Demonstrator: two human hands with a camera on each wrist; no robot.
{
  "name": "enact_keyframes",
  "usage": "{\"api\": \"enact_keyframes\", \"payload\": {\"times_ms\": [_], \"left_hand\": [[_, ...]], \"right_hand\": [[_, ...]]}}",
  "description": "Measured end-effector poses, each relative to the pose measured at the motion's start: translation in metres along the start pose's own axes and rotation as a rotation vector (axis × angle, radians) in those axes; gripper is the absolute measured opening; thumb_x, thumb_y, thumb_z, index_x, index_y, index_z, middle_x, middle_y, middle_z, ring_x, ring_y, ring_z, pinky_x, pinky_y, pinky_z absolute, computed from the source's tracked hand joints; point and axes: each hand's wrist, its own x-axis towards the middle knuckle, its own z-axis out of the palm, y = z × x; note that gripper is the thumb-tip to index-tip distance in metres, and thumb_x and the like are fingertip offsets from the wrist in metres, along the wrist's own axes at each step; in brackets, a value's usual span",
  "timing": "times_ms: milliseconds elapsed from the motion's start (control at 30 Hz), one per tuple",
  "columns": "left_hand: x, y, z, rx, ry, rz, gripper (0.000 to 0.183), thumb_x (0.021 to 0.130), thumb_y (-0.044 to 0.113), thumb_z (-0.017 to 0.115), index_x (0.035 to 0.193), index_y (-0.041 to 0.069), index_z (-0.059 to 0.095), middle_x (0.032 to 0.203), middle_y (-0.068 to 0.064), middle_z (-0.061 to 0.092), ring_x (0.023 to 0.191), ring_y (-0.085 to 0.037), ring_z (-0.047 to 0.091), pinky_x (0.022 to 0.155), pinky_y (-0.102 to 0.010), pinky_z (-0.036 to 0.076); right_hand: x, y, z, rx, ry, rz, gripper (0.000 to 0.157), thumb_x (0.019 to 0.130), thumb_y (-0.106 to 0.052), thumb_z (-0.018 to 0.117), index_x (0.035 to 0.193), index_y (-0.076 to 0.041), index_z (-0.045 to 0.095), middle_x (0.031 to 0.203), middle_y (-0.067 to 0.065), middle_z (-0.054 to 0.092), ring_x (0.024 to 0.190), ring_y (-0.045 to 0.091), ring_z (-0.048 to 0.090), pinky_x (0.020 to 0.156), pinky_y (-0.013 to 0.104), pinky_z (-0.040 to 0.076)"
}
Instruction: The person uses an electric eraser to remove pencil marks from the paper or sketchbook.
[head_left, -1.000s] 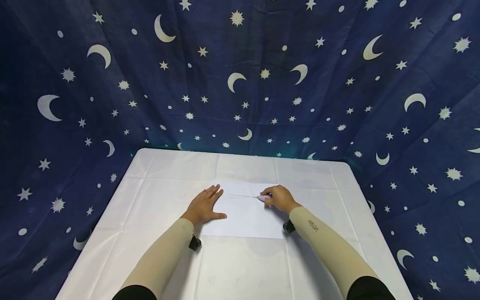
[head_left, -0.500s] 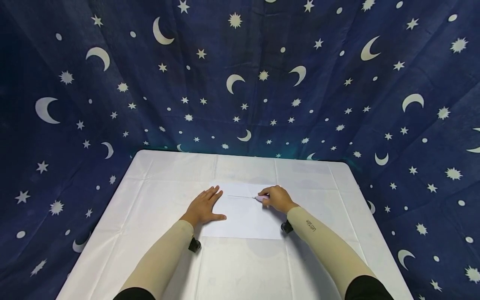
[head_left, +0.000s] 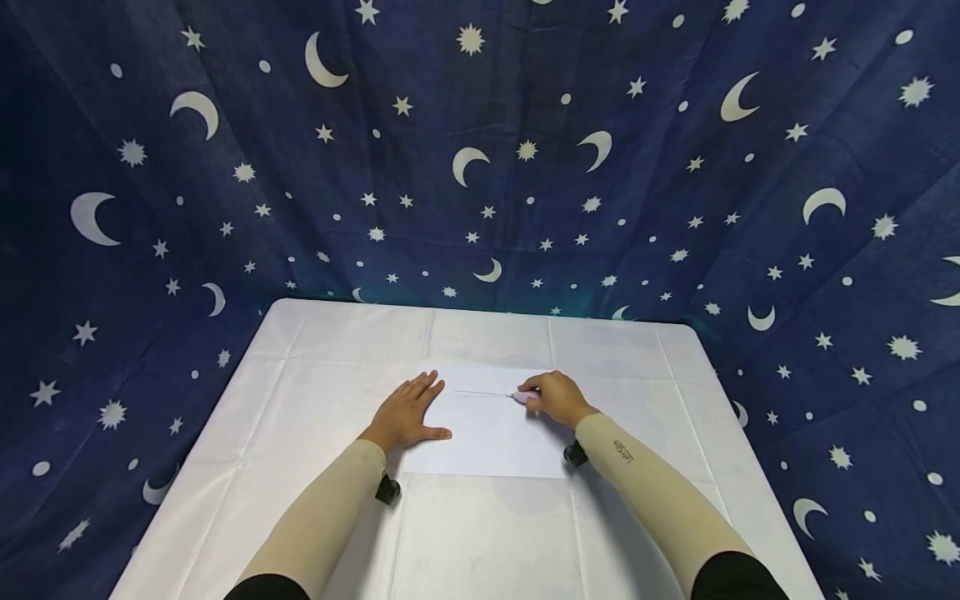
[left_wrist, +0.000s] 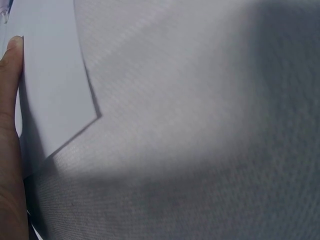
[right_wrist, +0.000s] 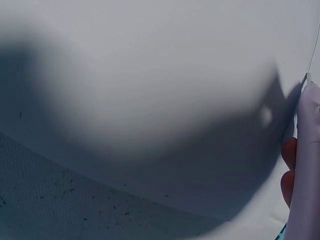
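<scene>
- Paper (head_left: 487, 446), one sheet: flat on the white table (head_left: 487, 533), its left end under the left hand.
- Left hand (head_left: 405, 414): thumb and fingers spread, laid across the sheet's left edge, grasping nothing; unmoved over the last second.
- Right hand (head_left: 561, 398): fingers and thumb curled round a purple tool, a firm-looking hold.
- Purple tool (right_wrist: 307, 165): slim body, small metal tip on the paper; pen or cutter — cannot tell.
- Line (head_left: 480, 392), thin: runs from the tip toward the left hand, ending short of it.
- Change: the tip seems to slip slightly left, then partly back right — hardly any net travel.
- Bearing on the work: probably a mid-stroke adjustment, little progress gained, the paper well steadied.
</scene>
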Motion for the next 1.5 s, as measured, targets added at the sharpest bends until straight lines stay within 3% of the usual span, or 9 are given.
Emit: {"api": "enact_keyframes", "payload": {"times_ms": [500, 1500], "left_hand": [[0.0012, -0.0003, 0.0009, -0.002, 0.003, -0.003, 0.105, 0.078, 0.079, 0.056, 0.157, 0.016, 0.028, 0.165, -0.003, 0.016, 0.152, -0.024, 0.015, 0.123, -0.044, 0.017], [0.0005, 0.0014, -0.0016, -0.005, 0.002, -0.008, 0.105, 0.077, 0.08, 0.056, 0.156, 0.017, 0.029, 0.165, -0.003, 0.017, 0.152, -0.025, 0.016, 0.123, -0.044, 0.018]], "right_hand": [[-0.001, 0.0063, -0.0022, -0.019, 0.001, -0.006, 0.029, 0.079, -0.009, 0.077, 0.108, -0.012, 0.077, 0.109, 0.005, 0.074, 0.099, 0.021, 0.067, 0.092, 0.039, 0.053], [-0.0006, -0.0009, -0.0027, -0.004, 0.0, -0.014, 0.029, 0.08, -0.008, 0.077, 0.108, -0.011, 0.077, 0.109, 0.006, 0.074, 0.098, 0.021, 0.068, 0.092, 0.04, 0.053]]}}
